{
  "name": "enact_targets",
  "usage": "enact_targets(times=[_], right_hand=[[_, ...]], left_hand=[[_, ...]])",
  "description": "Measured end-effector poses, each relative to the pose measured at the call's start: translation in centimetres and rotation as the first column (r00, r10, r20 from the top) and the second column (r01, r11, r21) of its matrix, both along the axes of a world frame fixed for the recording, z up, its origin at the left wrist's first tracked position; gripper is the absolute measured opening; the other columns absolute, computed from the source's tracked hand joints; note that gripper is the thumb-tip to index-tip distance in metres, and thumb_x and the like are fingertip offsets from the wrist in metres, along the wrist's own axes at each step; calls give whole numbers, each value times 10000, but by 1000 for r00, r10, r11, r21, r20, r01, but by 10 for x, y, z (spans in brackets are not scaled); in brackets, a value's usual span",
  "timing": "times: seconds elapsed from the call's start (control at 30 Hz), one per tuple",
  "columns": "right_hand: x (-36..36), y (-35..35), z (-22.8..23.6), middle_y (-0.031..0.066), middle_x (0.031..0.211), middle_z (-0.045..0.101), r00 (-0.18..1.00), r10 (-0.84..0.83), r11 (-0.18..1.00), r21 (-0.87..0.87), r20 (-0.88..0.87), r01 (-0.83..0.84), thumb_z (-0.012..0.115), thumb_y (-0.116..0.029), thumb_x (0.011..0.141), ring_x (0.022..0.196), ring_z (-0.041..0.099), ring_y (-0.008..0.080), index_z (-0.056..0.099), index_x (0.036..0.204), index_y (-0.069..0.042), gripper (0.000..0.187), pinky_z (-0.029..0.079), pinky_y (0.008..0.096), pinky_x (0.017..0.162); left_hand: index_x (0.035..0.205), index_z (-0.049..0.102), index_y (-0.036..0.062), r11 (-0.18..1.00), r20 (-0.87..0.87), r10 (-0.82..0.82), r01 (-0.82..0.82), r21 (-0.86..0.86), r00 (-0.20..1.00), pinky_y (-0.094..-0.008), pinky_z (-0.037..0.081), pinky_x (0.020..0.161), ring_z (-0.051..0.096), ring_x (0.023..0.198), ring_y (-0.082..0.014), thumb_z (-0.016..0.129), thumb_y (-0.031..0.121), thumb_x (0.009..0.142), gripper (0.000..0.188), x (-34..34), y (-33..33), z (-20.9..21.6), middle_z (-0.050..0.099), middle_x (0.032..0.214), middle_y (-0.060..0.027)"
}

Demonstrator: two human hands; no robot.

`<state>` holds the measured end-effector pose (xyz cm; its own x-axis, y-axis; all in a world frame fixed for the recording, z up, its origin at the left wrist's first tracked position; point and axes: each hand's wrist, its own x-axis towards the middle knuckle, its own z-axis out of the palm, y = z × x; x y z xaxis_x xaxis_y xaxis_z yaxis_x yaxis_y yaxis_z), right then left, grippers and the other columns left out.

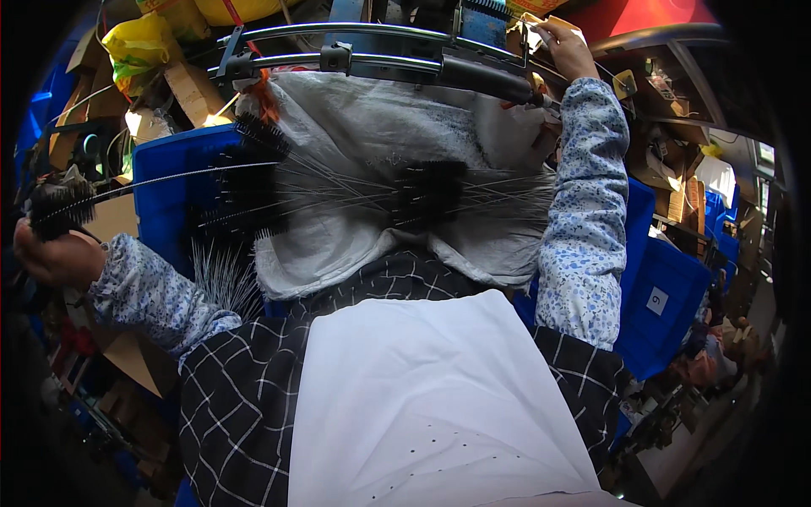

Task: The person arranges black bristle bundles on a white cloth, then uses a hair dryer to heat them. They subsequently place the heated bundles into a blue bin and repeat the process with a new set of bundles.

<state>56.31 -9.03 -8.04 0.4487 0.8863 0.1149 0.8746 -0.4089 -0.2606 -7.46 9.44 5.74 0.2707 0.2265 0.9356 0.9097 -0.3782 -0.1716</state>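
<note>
At far left I see the left hand (59, 258) closed on the bristled end of a black brush (61, 209), whose wire stem (169, 177) runs rightward; I judge it light and springy, best held on bare wire near the head (bristles alone would likely slip). Mid-view, more brushes (427, 190) lie over a white sack (312, 245). Farther right, the right hand (564, 49) is by the metal rails (397, 63), fingers bent, gripping or not I cannot tell.

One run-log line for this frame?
left hand: holds black brush | right hand: near right end of metal rails | brush bundle: over white sack
</note>
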Motion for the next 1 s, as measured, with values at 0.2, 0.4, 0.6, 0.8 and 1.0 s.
enact_targets(times=[0.2, 0.4, 0.6, 0.8, 1.0], right_hand=[[-68, -74, 89, 82, 1036, 539, 781, -17, 979, -169, -625, -114, 524, -172, 823, 902, 523, 139, 485, 1138, -71, 333, 433, 267, 775], [-190, -60, 87, 131, 1085, 495, 589, 502, 774, 25, -634, -633, 417, -245, 869, 1022, 455, 253, 441, 1140, -19, 354, 343, 334, 896], [-243, -37, 59, 127, 776, 587, 561, 342, 926, 169, -754, -337, 435, -248, 855, 706, 556, 226, 505, 1027, -21, 293, 435, 296, 631], [-121, 11, 1, 66, 796, 606, 967, -117, 951, 306, 228, 43, 466, -245, 816, 754, 546, 258, 588, 988, -145, 233, 431, 361, 680], [-107, 29, -14, 33, 839, 604, 940, -145, 969, 236, 308, 72, 472, -285, 802, 831, 519, 240, 579, 1012, -210, 248, 385, 408, 742]], left_hand=[[851, 562, 26, 983, -81, 59, -72, -169, 995, -311, 437, 593, 556, 694, -250, 623, 147, 693, 208, -21, 0, 7, 580, 802, -114], [870, 435, 50, -4, 921, -97, 926, -378, 376, -184, 341, 364, 469, 412, -90, 424, 227, 876, 177, 202, -122, -57, 504, 581, -43], [958, 401, 33, -207, 820, -121, 794, -572, 559, -163, 367, 438, 500, 492, -58, 379, 306, 882, 284, 206, -134, -84, 528, 661, -49], [898, 479, 0, 178, 280, -245, 327, -928, 928, -282, 399, 614, 512, 683, -195, 451, 255, 861, 259, 111, -54, -140, 528, 774, -104], [788, 491, -17, -65, 315, -181, 308, -949, 932, -253, 368, 567, 440, 598, -138, 489, 213, 842, 236, 105, -61, -137, 492, 656, -75]])
